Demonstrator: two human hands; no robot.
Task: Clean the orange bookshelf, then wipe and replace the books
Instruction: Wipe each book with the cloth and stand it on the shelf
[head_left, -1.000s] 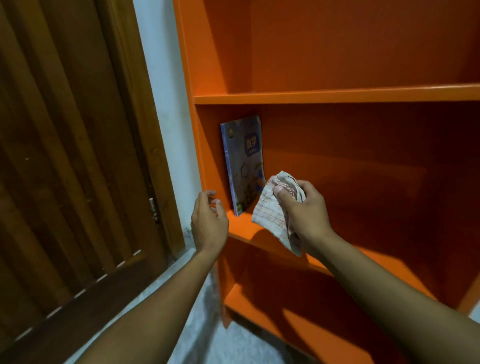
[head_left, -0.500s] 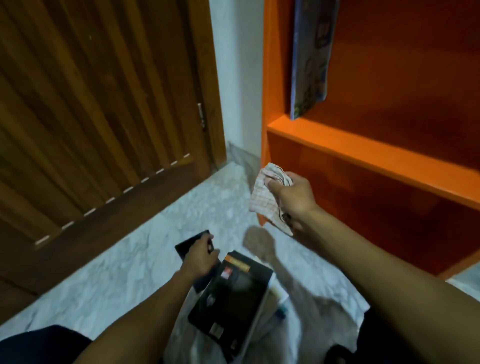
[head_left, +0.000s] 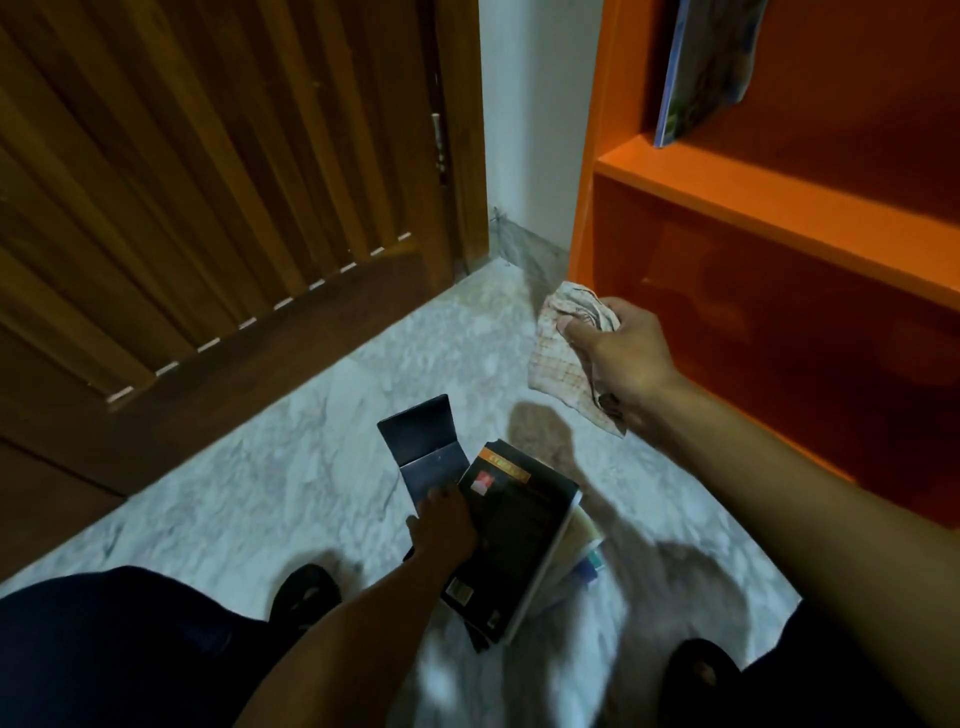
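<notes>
Nearest, the left hand (head_left: 441, 525) grips the dark blue book (head_left: 423, 452) beside the black book (head_left: 511, 535) on the floor (head_left: 270, 499), its long axis running away from the person, while farther right the right hand (head_left: 621, 358) clutches the cloth (head_left: 563, 353) before the orange bookshelf (head_left: 779, 218).

The orange bookshelf (head_left: 779, 218) stands at my right against the white wall, its board edges bright, its recesses dark. One thin blue book (head_left: 696, 73) leans upright at the left end of the upper shelf, against the side panel. The checked cloth (head_left: 563, 358) hangs bunched from my right hand (head_left: 623, 358) in front of the lower compartment. On the marble floor lies a stack of books topped by a black book (head_left: 514, 530), and my left hand (head_left: 441, 525) grips a dark blue book (head_left: 423, 452) at the stack's left edge.
</notes>
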